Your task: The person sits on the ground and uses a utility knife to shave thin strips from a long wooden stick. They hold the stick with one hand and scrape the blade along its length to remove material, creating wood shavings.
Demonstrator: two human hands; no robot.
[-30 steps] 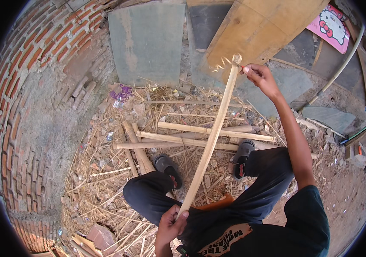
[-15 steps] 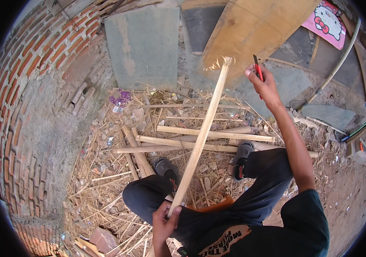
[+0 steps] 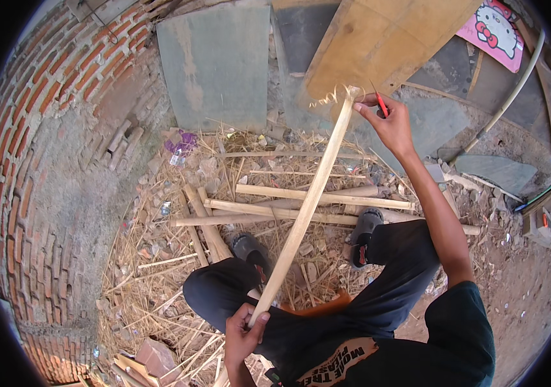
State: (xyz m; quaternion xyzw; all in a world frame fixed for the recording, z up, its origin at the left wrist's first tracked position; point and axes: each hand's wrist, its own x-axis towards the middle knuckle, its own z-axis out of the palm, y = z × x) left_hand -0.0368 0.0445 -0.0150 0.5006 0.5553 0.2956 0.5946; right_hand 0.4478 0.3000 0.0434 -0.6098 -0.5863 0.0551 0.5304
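Note:
A long pale bamboo strip [image 3: 308, 209] slants up and away from my lap. My left hand [image 3: 244, 334] is closed around its near end, thumb along the top. My right hand [image 3: 390, 129] holds a red utility knife [image 3: 382, 106] with its dark blade pointing up and away. The thumb and fingertips of that hand are at the strip's far end, seemingly touching it. Thin curled shavings [image 3: 324, 99] cling to that far end, still joined to the strip.
Several bamboo pieces [image 3: 327, 195] lie across the straw-littered ground beyond my shoes [image 3: 367, 227]. Grey panels [image 3: 217, 71] and a brown board [image 3: 378, 45] lean at the back. A brick wall [image 3: 43, 180] stands on the left. A pale hose [image 3: 504, 103] runs at the far right.
My right hand, with the knife, has moved left to the strip's far end. That end has shifted slightly right. My left hand keeps its hold.

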